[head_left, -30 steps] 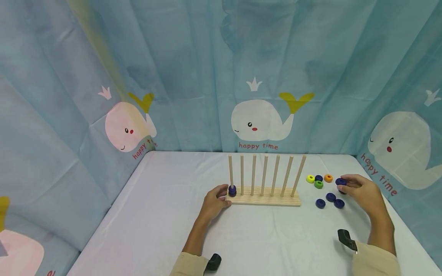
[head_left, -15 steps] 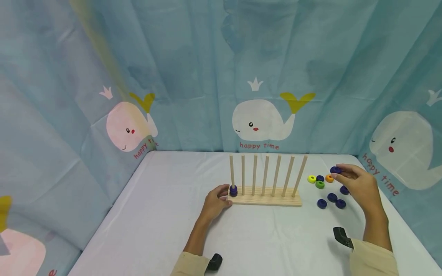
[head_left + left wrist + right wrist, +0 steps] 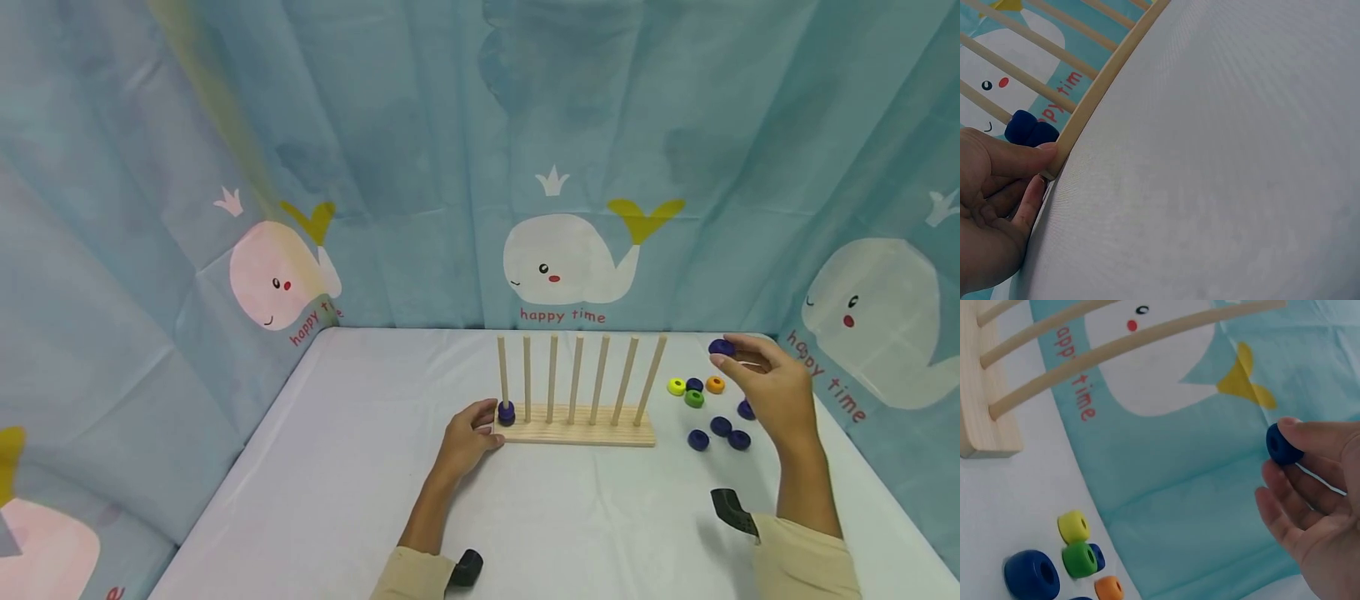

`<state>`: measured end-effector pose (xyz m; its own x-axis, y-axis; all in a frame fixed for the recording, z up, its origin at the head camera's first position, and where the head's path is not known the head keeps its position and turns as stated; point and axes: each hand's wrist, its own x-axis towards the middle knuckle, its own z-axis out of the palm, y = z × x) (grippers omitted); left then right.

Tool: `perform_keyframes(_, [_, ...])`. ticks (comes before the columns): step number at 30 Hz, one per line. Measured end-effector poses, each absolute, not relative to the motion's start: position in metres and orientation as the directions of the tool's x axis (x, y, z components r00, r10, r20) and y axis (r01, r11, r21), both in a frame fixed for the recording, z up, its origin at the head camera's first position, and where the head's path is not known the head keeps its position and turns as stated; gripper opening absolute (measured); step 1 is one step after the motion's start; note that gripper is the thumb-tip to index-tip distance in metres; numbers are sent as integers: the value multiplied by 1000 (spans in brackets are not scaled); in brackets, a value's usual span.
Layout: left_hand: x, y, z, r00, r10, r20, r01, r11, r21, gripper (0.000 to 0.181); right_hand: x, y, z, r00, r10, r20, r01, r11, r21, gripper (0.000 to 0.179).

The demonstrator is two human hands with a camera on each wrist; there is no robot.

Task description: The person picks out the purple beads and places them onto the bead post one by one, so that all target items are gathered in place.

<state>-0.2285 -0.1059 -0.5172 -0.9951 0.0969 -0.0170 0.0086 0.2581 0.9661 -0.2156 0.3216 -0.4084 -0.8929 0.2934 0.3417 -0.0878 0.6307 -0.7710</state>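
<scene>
A wooden peg stand point(image 3: 577, 432) with a row of upright pegs stands on the table, two dark blue beads point(image 3: 506, 413) stacked on its leftmost peg. My left hand point(image 3: 459, 443) grips the stand's left end; in the left wrist view the thumb lies on the base point(image 3: 1088, 103) beside the blue beads point(image 3: 1029, 128). Raised above the loose beads, my right hand point(image 3: 782, 398) pinches one dark blue bead point(image 3: 722, 347) between thumb and fingers. In the right wrist view this bead point(image 3: 1283, 445) shows its hole sideways, apart from the nearest peg point(image 3: 1135, 344).
Right of the stand lie a yellow bead point(image 3: 677, 387), a green bead point(image 3: 694, 399), an orange bead point(image 3: 716, 385) and several dark blue beads point(image 3: 721, 427). A light blue whale-print curtain point(image 3: 420, 167) hangs behind the white-covered table point(image 3: 360, 433).
My right hand has lifted a dark blue bead from the loose ones and moved it up and to the left. The left hand has stayed on the stand.
</scene>
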Motion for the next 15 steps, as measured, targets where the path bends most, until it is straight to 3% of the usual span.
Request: perform_keyframes(15, [-231, -106, -518, -995, 95, -32, -7, 258, 966, 67, -216, 299, -386, -866, 258, 428, -189, 624, -758, 51])
